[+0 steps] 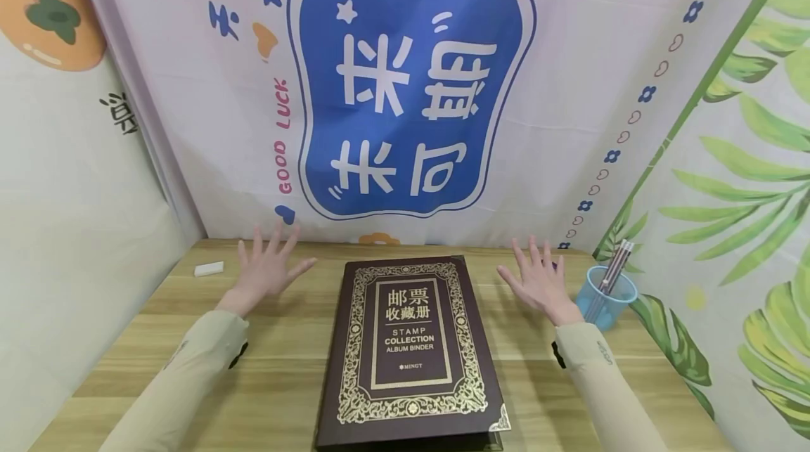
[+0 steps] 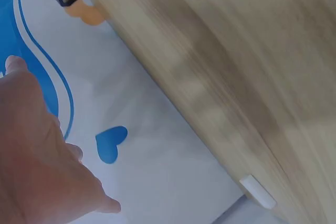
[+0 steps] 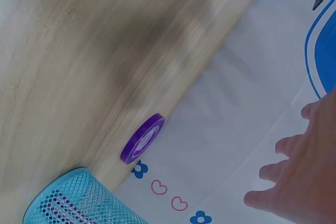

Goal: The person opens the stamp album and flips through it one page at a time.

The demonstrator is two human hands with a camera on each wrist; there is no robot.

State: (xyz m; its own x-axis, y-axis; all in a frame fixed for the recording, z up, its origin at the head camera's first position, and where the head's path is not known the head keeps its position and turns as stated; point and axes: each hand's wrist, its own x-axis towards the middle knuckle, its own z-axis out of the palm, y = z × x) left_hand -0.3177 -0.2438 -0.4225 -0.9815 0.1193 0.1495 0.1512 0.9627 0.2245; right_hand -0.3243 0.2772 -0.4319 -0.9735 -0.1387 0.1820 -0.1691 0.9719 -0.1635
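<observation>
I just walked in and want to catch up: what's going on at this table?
A person holds the left hand and right hand open above the wooden table, gripping nothing. A closed stamp album lies between them, untouched. A small white block lies near the left hand; beside the right stands a blue mesh cup holding pencil-like sticks, with a purple roll near the table's far edge.

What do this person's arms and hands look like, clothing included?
The left hand and right hand wear no gloves. The left sleeve and right sleeve are long and pale beige. A small dark marking sits near the right cuff, too small to read. A black piece shows beside each cuff.
</observation>
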